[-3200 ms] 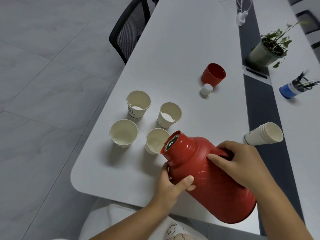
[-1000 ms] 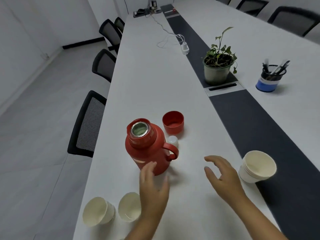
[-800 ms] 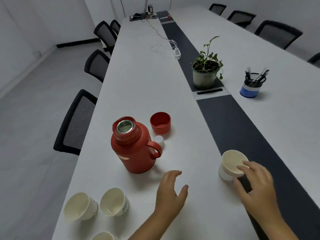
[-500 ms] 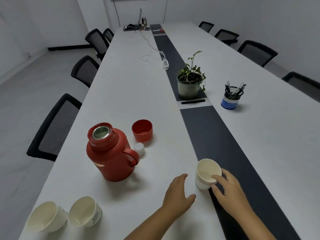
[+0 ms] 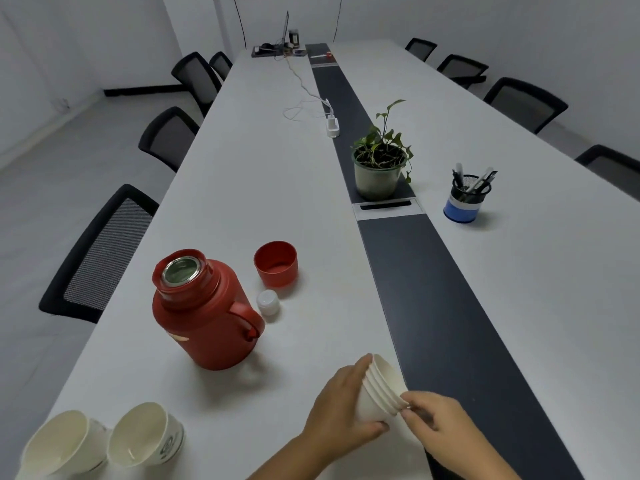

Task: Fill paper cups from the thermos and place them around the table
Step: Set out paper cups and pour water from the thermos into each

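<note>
A red thermos [image 5: 204,310] stands upright and uncapped on the white table [image 5: 263,188], its handle turned right. Its red lid cup [image 5: 276,263] and white stopper [image 5: 268,301] sit just behind it. My left hand [image 5: 341,407] grips a tilted stack of nested paper cups [image 5: 377,389] around its body. My right hand [image 5: 433,422] pinches the rim of the top cup in that stack. Two paper cups [image 5: 65,441] [image 5: 145,434] with liquid in them stand at the near left corner.
A dark strip [image 5: 426,299] runs down the table's middle, with a potted plant [image 5: 379,168] and a white power adapter [image 5: 331,125] on it. A blue pen holder [image 5: 465,199] stands to the right. Black mesh chairs [image 5: 100,251] line both sides.
The thermos was set down upright after pouring. Both hands moved right to the cup stack; the left hand now grips it, lifted and tilted, and the right pinches its rim.
</note>
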`<state>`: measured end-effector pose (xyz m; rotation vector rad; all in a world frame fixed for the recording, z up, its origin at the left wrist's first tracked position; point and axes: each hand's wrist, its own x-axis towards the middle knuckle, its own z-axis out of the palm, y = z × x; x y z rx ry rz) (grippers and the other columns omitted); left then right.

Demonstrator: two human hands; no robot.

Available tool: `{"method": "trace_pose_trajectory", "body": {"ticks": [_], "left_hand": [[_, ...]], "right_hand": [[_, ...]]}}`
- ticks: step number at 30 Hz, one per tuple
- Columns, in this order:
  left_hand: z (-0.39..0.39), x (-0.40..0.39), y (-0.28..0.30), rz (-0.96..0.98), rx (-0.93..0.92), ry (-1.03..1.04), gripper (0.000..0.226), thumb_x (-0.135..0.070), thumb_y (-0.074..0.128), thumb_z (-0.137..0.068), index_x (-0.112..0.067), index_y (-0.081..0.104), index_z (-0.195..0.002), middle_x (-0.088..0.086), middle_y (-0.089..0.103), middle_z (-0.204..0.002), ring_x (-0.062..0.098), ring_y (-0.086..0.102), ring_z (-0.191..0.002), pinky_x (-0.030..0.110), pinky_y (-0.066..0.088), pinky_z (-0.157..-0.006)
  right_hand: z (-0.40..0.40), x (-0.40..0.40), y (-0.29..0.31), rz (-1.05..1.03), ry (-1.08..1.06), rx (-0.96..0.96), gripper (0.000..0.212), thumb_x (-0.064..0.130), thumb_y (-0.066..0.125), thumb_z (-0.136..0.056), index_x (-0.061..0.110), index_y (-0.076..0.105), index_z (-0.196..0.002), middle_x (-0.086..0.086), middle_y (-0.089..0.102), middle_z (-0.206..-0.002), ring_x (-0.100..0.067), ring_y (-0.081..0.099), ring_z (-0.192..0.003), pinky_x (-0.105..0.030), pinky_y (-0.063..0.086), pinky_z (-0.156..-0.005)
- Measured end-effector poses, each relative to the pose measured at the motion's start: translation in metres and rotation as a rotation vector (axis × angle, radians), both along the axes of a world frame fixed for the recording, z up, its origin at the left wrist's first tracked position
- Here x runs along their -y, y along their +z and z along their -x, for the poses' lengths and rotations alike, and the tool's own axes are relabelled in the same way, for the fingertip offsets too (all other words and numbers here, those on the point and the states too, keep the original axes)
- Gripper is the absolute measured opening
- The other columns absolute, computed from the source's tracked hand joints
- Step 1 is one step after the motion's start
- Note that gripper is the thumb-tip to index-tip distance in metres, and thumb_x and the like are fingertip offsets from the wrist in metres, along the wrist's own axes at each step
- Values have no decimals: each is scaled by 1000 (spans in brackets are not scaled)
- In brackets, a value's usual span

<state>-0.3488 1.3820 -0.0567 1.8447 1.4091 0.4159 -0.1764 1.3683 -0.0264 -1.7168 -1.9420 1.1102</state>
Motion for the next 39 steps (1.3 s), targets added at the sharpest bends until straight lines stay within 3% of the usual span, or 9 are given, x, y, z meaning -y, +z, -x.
{"method": "trace_pose_trajectory", "body": {"ticks": [5,13,16,19,23,27,31,35,39], "left_hand": [[5,3,6,3,-19,-22,88,-43,65,-66,-43,13,-138,-10,37,-136,6,38,-121,16,32,-95],[16,20,12,14,79,-20,84,-48,65,-57,-66,6,-113,-42,23,-115,-31,24,-104,-9,20,-84],[19,27,11,22,53,-49,84,-50,65,-56,-70,5,-111,-44,23,-116,-33,23,-104,-10,19,-84],[22,32,12,53,33,-41,85,-52,64,-55,-73,2,-108,-45,23,-114,-28,27,-104,-10,19,-83],[23,33,13,86,28,-31,85,-54,64,-55,-75,-1,-106,-49,19,-113,-19,31,-107,-11,20,-81],[22,33,16,105,45,-26,82,-61,58,-50,-77,0,-105,-51,17,-112,-24,29,-106,-11,21,-79],[20,33,18,121,63,-29,81,-59,59,-50,-83,1,-100,-54,18,-110,-34,24,-101,-11,21,-78],[16,34,17,145,38,-44,81,-58,56,-49,-78,-2,-103,-42,26,-119,-14,32,-116,-5,19,-85],[17,35,18,147,43,-76,82,-58,56,-52,-77,-4,-105,-31,31,-131,-9,32,-117,11,26,-97]], "right_hand": [[0,-3,5,-122,169,315,21,18,42,-87,17,53,-69,7,37,-58,-8,37,-57,-20,27,-54],[-6,12,14,-205,209,187,25,27,48,-89,30,62,-109,10,66,-103,-2,58,-94,-10,41,-82],[-2,19,16,-304,277,255,25,17,82,-54,30,71,-72,17,65,-62,4,58,-57,-5,42,-53],[2,23,12,-376,253,274,38,12,87,-28,32,65,-51,17,50,-39,0,46,-35,-8,34,-37],[-1,25,12,-374,322,228,21,9,77,-54,24,66,-64,11,56,-47,-4,50,-41,-13,38,-38],[-10,20,3,-177,308,169,18,24,46,-91,18,61,-100,1,70,-89,-13,62,-81,-22,47,-72],[-12,23,6,-135,264,122,17,28,44,-90,18,58,-87,-2,66,-79,-10,55,-66,-18,41,-62],[-8,26,10,-150,296,262,16,20,39,-84,15,54,-81,-1,44,-61,-9,32,-51,-19,23,-52],[-2,23,14,-253,365,429,18,18,42,-80,16,60,-84,-7,56,-68,-17,42,-57,-17,22,-51]]}}
